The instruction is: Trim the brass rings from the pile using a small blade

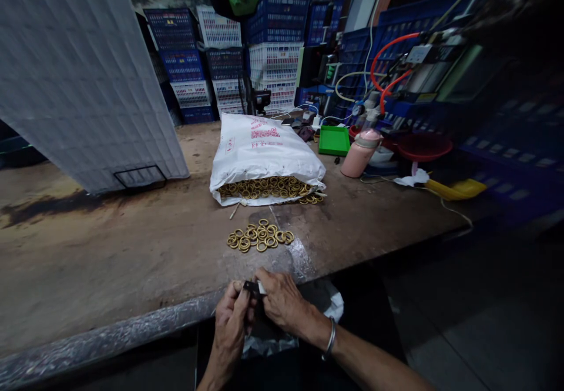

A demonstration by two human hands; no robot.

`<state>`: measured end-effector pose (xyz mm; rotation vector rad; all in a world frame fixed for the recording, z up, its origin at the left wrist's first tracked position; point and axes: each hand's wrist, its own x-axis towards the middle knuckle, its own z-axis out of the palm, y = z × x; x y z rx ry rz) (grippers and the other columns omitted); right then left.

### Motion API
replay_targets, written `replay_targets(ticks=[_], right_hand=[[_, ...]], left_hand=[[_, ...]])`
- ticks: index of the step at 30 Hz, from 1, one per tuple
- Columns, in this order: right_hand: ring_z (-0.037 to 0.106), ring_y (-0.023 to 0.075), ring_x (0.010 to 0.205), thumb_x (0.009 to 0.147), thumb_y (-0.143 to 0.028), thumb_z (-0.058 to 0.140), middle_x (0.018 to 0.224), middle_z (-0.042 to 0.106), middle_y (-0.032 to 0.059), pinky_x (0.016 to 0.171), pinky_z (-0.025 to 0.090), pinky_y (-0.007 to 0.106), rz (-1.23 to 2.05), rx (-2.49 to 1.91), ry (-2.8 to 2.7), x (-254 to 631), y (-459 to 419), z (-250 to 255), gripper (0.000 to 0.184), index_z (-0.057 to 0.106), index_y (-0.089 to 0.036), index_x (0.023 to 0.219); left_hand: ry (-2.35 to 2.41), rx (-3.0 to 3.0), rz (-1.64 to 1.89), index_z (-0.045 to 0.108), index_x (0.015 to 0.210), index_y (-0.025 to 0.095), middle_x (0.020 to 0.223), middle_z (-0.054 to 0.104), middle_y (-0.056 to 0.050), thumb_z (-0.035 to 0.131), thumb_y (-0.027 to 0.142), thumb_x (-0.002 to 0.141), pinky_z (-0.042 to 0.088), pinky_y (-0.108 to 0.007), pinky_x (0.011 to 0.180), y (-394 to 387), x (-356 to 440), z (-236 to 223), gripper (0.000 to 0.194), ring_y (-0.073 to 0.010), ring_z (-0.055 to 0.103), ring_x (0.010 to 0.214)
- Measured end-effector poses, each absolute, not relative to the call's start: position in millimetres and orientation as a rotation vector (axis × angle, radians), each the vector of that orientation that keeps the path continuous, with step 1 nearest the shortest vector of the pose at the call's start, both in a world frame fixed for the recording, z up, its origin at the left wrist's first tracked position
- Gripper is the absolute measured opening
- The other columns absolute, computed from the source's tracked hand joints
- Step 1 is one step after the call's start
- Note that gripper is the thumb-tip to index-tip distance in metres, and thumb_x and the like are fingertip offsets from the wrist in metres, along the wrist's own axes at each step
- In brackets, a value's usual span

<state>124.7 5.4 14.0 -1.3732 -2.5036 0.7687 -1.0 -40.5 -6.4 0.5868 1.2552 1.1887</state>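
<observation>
At the table's front edge, my right hand (285,301) is closed around a small tool (252,287) with a black front end and a pale part. My left hand (230,316) is pinched shut right at the black end; whatever lies between its fingers is too small to make out. Just beyond both hands, a loose pile of brass-coloured rings (261,237) lies on the table. Behind that pile, a white woven sack (268,150) with red print rests on its side, its mouth towards me, full of similar rings (268,187).
A tall pale padded panel (97,85) stands at left on the wooden table (132,250). At right are a green tray (333,140), a pink bottle (360,154), a yellow scoop (457,189) and a machine with red hoses (388,56). Stacked crates (275,59) fill the back.
</observation>
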Motion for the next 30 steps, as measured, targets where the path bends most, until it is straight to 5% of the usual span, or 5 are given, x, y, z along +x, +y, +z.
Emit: replay_targets(ticks=[11,23,30], right_hand=[[0.055,0.0169,0.071,0.067,-0.009,0.038,0.076,0.060,0.0052,0.061,0.031,0.024,0.828,-1.398,-2.619,123.6,6.8,26.1,0.031,0.047,-0.017,0.095],[0.054,0.0149,0.071,0.071,-0.007,0.038,0.080,0.061,0.0039,0.060,0.028,0.024,0.412,-1.731,-2.179,161.9,55.3,8.7,0.028,0.048,-0.018,0.094],[0.056,0.0155,0.078,0.081,-0.023,0.043,0.086,0.063,0.0030,0.060,0.029,0.022,0.432,-1.789,-2.093,181.0,84.3,3.6,0.018,0.052,-0.023,0.096]], left_hand=[[1.192,0.559,1.228,0.044,0.070,0.020,0.050,0.046,0.008,0.061,0.047,0.066,0.025,-0.015,0.037,-42.3,-2.0,-7.0,0.032,-0.0030,0.034,0.037],[1.048,0.306,1.104,0.055,0.063,0.017,0.048,0.052,0.003,0.072,0.045,0.054,0.025,-0.015,0.031,-51.0,12.5,18.2,0.035,-0.0041,0.036,0.033],[1.018,0.152,1.138,0.057,0.073,0.019,0.062,0.062,0.000,0.077,0.028,0.049,0.028,-0.016,0.036,-40.5,10.4,11.6,0.032,-0.0089,0.049,0.045]])
